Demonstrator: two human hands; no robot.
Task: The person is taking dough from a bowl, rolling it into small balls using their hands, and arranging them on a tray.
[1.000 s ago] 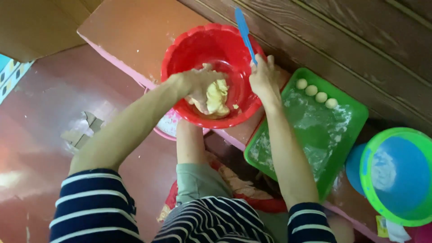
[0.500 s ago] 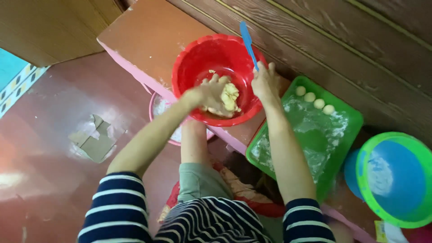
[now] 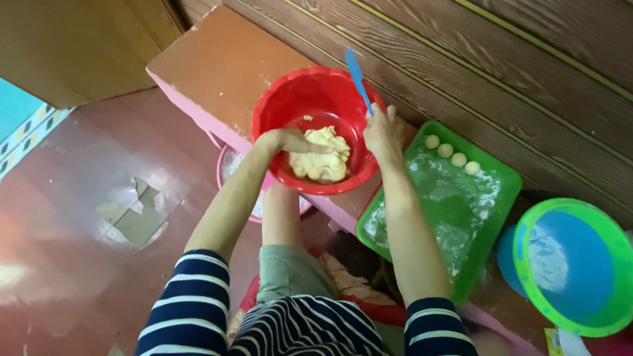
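Note:
A red plastic bowl (image 3: 300, 99) stands on a low brown bench (image 3: 217, 66) and holds a lump of pale yellow dough (image 3: 323, 158). My left hand (image 3: 290, 140) reaches into the bowl with its fingers stretched flat against the dough. At the bowl's right rim, my right hand (image 3: 384, 132) is closed around a blue spatula (image 3: 357, 76) whose handle sticks up and away from me.
A floured green tray (image 3: 455, 211) with several small dough balls (image 3: 452, 153) lies right of the bowl. A green-rimmed blue sieve (image 3: 567, 264) sits far right. A pink bowl (image 3: 227, 168) is under the bench. Wooden wall behind; red floor with a worn patch (image 3: 135, 214) to the left.
The view has shifted, so the bowl sits lower and more central. My left hand has moved from gripping the dough to lying flat on its left side. The right hand stays on the spatula.

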